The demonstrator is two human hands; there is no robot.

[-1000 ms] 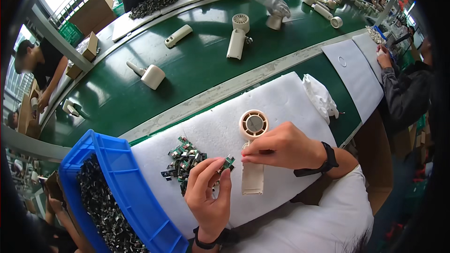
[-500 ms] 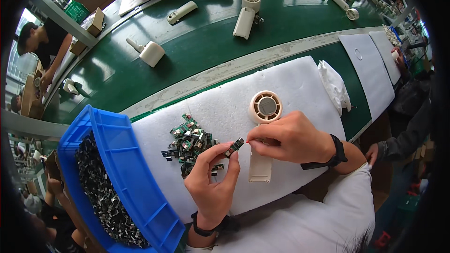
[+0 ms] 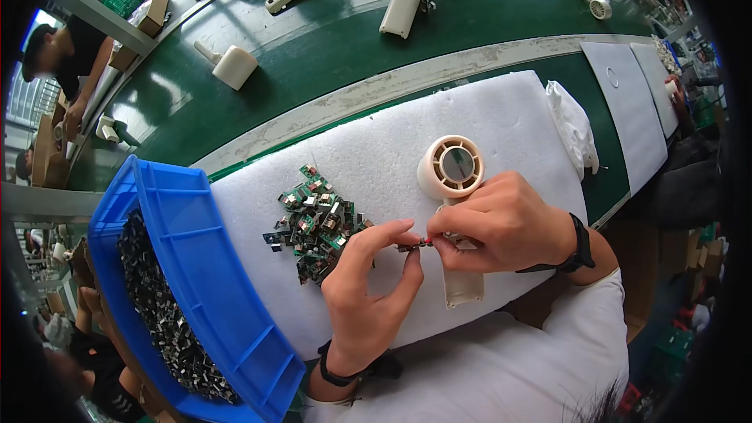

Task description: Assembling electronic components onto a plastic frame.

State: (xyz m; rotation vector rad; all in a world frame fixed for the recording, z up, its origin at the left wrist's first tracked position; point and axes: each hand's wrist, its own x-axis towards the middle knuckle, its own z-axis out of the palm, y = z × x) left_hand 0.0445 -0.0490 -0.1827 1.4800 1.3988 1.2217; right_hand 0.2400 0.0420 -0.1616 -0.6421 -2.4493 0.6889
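Note:
My left hand [image 3: 366, 290] pinches a small dark circuit board [image 3: 408, 248] between thumb and forefinger. Right up against it, the fingertips of my right hand [image 3: 507, 223] are closed on a thin red wire [image 3: 428, 243], whose end meets the board's edge. Whether the two are joined is too small to tell. Beneath my right hand lies a cream handheld fan [image 3: 450, 167], its round grille facing up; my fingers cover the middle of its handle [image 3: 464, 290]. Left of my hands is a loose heap of green circuit boards [image 3: 319, 219].
A blue bin [image 3: 192, 266] full of dark small parts stands at the left of the white foam sheet [image 3: 376, 141]. Beyond runs a green conveyor belt [image 3: 313, 47] carrying fan parts [image 3: 401, 9]. A white bag [image 3: 570, 125] lies at the right. Another person [image 3: 74, 59] sits far left.
My hands have come together, bringing the circuit board up to the red wire. The board has turned edge-on. The whole view has shifted slightly.

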